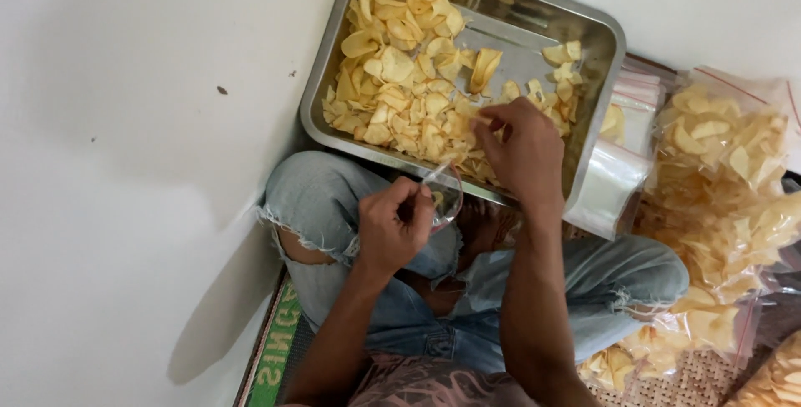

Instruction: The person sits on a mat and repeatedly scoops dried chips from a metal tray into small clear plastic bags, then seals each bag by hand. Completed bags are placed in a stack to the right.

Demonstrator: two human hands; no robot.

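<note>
Left of the hands, low by the person's knee, a green mat edge (278, 349) carries pale lettering, and beyond it lies a plain white floor (125, 165). The left hand (390, 228) sits just above the torn denim knee, forearm rising from below, fingers curled closed around the mouth of a small clear plastic bag (442, 194); the bag appears to hold a few chips already, though glare makes that hard to confirm. Just above both hands stands a square steel tray (596, 32), heaped on its left side with pale yellow chips (400, 73). The right hand (521, 153) reaches forward over the tray's near rim, wrist straight, fingers bent and pinched together on chips at the pile's near edge. Right of that hand, a stack of flat empty clear bags (613, 178) leans against the tray. Further right, filled clear bags of chips (726, 182) with red seal strips lie piled on a woven mat (701, 382).
</note>
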